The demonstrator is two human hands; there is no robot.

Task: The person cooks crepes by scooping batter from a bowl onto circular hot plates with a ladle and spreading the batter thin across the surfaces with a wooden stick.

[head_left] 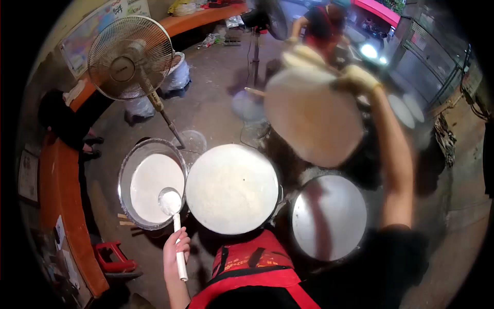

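Evidently, our left hand [177, 246] curls round the ladle [170, 201], bowl over the pot [123, 177] just ahead, likely so drips fall back. Our right hand [357, 80], gloved perhaps against heat, pinches the disc [311, 118] by its edge.

And it's a dull grey-brown floor [213, 103] right across the room! Down the left runs an orange bench [55, 188], a red stool [123, 265] just beside its near end. Up goes a tall fan [123, 67], a poster [77, 51] on the wall behind! Far right, a metal gate [419, 56]; near it, a dazzling white light [369, 51], and a pink awning [380, 11] beyond!
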